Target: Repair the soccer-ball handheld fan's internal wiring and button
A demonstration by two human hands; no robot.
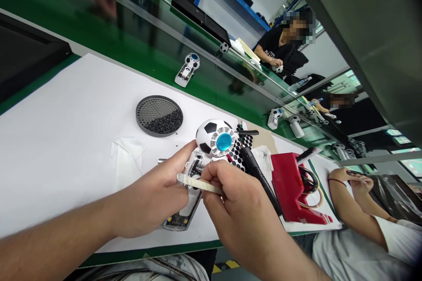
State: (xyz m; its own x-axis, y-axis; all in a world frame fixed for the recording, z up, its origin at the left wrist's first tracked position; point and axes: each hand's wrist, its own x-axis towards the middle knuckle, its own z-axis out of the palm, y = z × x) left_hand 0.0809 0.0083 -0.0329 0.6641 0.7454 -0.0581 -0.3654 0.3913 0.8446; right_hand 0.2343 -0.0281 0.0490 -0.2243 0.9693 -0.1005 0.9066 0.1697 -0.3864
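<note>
My left hand (148, 204) is closed around the clear handle of a soccer-ball gadget (211, 134). The gadget's round white head has black patches and a blue disc at its centre; circuit parts show through the lower handle. My right hand (242, 206) pinches a thin tool wrapped in whitish tape (194, 182), its blunt end pointing left across the handle. The tool's other end is hidden by my fingers. Just right of the gadget are a sheet of black round stickers (238, 160) and a black pen-shaped electric screwdriver (255, 169).
Left of the gadget lie a round grey tray (143, 112) holding small black screws and a white cloth (127, 158). A red holder (285, 189) stands at right, near a co-worker's hands (359, 184). Another gadget (187, 70) rests on the green ledge behind the white worktop (66, 136).
</note>
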